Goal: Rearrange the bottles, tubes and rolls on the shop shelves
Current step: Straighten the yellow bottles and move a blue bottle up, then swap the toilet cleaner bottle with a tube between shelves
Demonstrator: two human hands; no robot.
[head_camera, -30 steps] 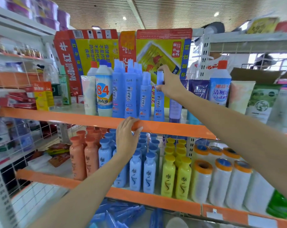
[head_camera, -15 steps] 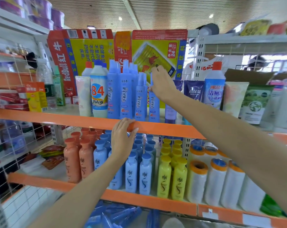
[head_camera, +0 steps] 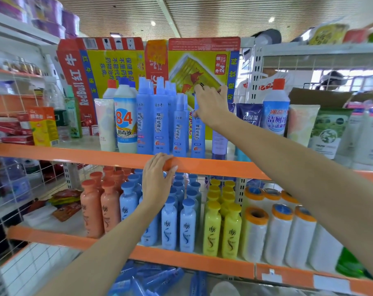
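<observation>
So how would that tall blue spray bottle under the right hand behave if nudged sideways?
The blue spray bottle looks tall and narrow-based, so it probably tips easily. The right hand holds it near the top, giving leverage. Close neighbours on its left would likely topple too.

A row of tall blue spray bottles point(head_camera: 162, 122) was stood upright on the upper orange shelf point(head_camera: 224, 167), with the rightmost slim blue spray bottle point(head_camera: 198, 135) gripped near its top. To their left a white "84" bottle point(head_camera: 125, 122) was placed. On the lower shelf point(head_camera: 181, 261), orange bottles point(head_camera: 102, 210), pale blue bottles point(head_camera: 179, 223), yellow bottles point(head_camera: 221, 229) and white film rolls point(head_camera: 277, 233) were lined up from left to right.
</observation>
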